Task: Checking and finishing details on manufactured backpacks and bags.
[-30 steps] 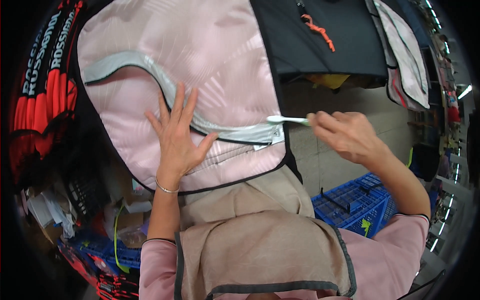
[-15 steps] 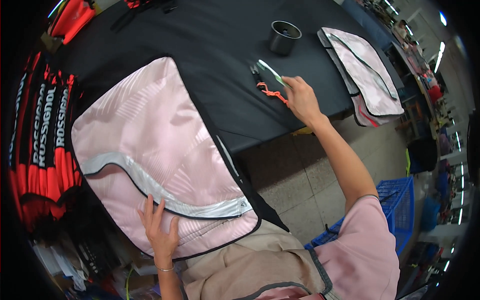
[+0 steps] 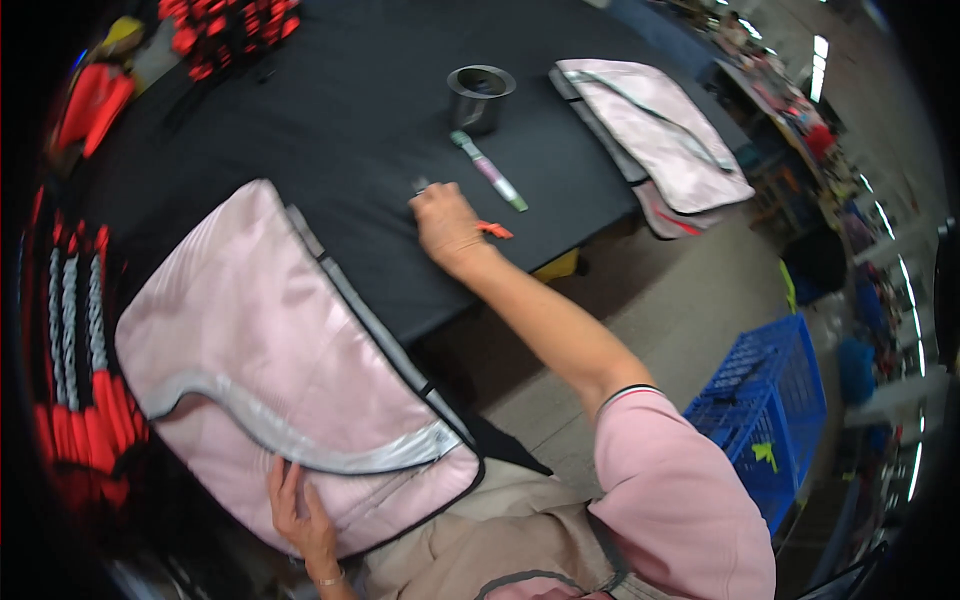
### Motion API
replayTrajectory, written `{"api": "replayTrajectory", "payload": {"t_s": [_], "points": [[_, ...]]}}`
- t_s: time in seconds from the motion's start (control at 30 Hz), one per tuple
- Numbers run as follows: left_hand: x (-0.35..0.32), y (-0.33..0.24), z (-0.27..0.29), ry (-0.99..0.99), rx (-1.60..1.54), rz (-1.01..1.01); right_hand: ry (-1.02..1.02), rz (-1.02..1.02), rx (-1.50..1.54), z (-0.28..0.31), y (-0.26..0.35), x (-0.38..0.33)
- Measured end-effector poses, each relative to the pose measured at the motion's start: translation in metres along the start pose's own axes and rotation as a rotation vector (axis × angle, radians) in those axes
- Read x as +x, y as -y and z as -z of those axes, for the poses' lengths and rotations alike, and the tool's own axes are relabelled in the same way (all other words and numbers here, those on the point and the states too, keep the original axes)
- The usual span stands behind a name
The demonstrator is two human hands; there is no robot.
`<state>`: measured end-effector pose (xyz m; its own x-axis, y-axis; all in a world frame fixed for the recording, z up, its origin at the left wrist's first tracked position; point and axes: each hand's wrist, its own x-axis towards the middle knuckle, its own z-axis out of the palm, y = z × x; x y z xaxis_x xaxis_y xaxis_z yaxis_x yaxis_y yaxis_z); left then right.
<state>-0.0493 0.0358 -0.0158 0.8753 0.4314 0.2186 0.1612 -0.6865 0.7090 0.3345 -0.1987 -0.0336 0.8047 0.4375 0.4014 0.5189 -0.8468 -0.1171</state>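
A pink fabric piece [image 3: 240, 300] with black-bound edges and a curved silver strip [image 3: 300, 435] lies over the near table edge and my lap. My left hand [image 3: 303, 515] rests flat on its lower part, below the strip, fingers apart. On the black table, my right hand [image 3: 447, 228] is closed around small thread snips [image 3: 420, 184]; only their metal tip shows past the fingers. Their knotted orange cord [image 3: 495, 230] trails out on the right. A white, purple and green marker pen [image 3: 490, 172] lies just beyond this hand, below a dark metal cup [image 3: 478, 100].
A second pink piece [image 3: 650, 130], folded, hangs over the right table edge. Red and black items [image 3: 85, 340] are stacked at the left, with a red bundle [image 3: 228, 30] at the far side. Blue plastic crates [image 3: 765, 420] stand on the floor at right.
My right hand has let go of the marker pen, which now lies on the table, and has closed on the thread snips. The view has shifted; my left hand stays on the pink piece.
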Motion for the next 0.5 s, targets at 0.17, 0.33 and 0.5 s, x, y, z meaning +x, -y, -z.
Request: {"api": "replayTrajectory", "payload": {"t_s": [0.17,0.33,0.5], "points": [[-0.036,0.013,0.002,-0.299,0.005,-0.002,-0.193,0.006,0.241,0.019,-0.001,-0.011],[-0.093,0.017,0.018,-0.494,-0.137,0.235,0.376,-0.525,0.778,0.063,-0.018,-0.029],[-0.146,0.031,0.011,-0.565,-0.5,0.652,0.077,-0.386,1.5,0.157,-0.036,-0.076]]}}
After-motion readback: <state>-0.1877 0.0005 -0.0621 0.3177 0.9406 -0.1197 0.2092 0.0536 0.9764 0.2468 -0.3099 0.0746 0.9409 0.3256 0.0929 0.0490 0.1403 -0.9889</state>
